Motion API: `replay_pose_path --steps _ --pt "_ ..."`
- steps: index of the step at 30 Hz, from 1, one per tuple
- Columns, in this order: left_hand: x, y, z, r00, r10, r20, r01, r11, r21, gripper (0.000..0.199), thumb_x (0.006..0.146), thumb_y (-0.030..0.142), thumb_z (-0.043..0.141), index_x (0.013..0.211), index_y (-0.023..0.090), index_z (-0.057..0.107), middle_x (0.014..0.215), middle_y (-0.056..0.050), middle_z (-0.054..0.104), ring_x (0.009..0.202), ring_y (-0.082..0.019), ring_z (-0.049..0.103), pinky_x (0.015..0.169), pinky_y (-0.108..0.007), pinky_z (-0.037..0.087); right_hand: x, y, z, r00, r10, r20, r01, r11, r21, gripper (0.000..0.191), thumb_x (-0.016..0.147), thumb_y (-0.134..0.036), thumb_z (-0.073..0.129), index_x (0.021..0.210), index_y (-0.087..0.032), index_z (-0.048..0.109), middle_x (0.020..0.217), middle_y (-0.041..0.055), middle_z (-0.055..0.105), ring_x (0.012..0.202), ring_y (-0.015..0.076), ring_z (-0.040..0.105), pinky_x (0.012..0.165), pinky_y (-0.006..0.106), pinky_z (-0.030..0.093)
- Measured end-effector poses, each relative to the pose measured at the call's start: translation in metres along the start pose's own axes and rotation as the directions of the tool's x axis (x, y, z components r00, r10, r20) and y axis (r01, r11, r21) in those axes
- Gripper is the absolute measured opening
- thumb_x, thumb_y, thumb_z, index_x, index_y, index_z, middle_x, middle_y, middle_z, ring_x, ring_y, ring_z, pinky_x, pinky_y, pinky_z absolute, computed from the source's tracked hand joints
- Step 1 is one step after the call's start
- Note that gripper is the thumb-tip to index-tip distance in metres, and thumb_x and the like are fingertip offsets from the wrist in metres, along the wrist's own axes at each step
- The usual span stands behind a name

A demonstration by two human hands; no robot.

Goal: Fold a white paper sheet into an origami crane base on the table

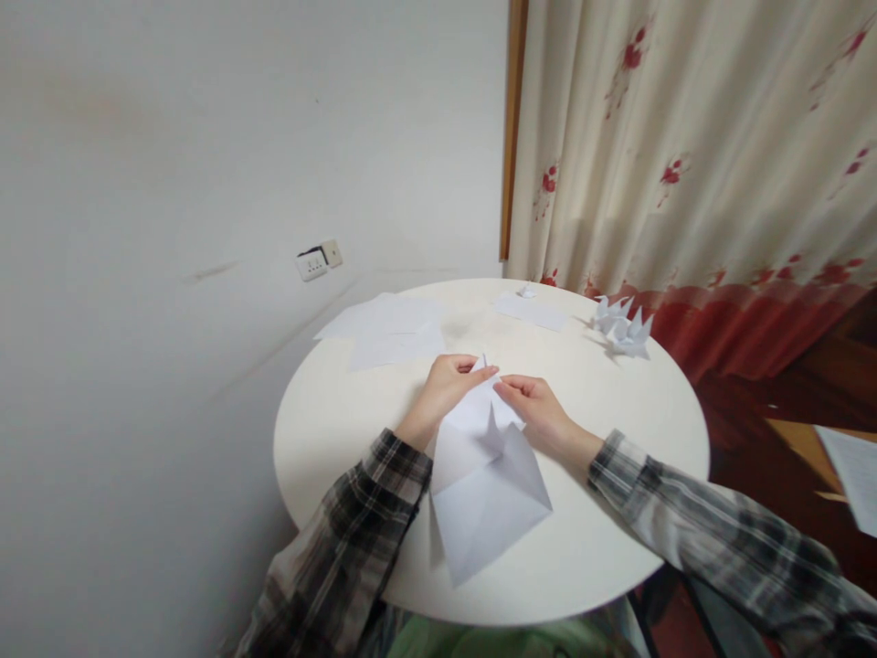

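A large sheet of white paper, creased and partly folded, is held above the near middle of the round white table. My left hand pinches its far tip between thumb and fingers. On the right edge of the same paper, close to that tip, my right hand is closed with thumb and fingers pressed together. A small pointed flap stands up in the middle of the paper. The near end spreads out wide toward me.
Flat white sheets lie at the table's back left. Another sheet with a small folded piece is at the back. Folded paper figures stand at the back right. A wall borders the left, a curtain the far side.
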State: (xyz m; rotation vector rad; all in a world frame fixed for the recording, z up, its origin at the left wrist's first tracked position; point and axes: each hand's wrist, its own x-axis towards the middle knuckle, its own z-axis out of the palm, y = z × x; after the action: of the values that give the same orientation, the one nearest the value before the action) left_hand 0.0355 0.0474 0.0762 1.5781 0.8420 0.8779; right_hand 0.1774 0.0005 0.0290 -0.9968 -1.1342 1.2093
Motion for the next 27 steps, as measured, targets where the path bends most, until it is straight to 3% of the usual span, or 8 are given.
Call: replay_pose_path --steps 8,16,27 --pt "0.001 0.0 0.0 0.998 -0.012 -0.056 0.011 1.0 -0.019 0.034 0.065 0.045 0.069 0.074 0.012 0.069 0.067 -0.003 0.064 0.059 -0.014 0.055 0.047 -0.02 0.036 -0.001 0.0 -0.001 1.0 -0.013 0.007 0.013 0.999 -0.045 0.036 0.066 -0.048 0.067 0.079 -0.014 0.067 0.064 0.0005 0.061 0.053 0.0106 0.048 0.049 0.023 0.033" --pt "0.001 0.005 0.003 0.998 0.024 -0.051 -0.027 0.997 -0.072 0.022 0.07 0.034 0.066 0.079 0.014 0.071 0.082 -0.006 0.07 0.073 -0.016 0.061 0.061 -0.023 0.043 0.003 0.007 -0.006 0.995 -0.094 0.035 0.097 0.988 -0.117 0.037 0.072 -0.048 0.062 0.086 -0.015 0.069 0.071 0.0014 0.062 0.059 0.0124 0.05 0.052 0.023 0.035" --pt "-0.006 0.014 0.005 0.999 0.033 -0.029 -0.036 0.993 -0.112 0.019 0.075 0.028 0.062 0.085 0.014 0.071 0.094 -0.007 0.07 0.086 -0.018 0.062 0.073 -0.025 0.046 0.0 0.007 -0.006 0.995 -0.082 0.048 0.086 0.992 -0.09 0.034 0.074 -0.045 0.061 0.09 -0.016 0.069 0.07 0.0006 0.062 0.057 0.0114 0.05 0.052 0.023 0.035"
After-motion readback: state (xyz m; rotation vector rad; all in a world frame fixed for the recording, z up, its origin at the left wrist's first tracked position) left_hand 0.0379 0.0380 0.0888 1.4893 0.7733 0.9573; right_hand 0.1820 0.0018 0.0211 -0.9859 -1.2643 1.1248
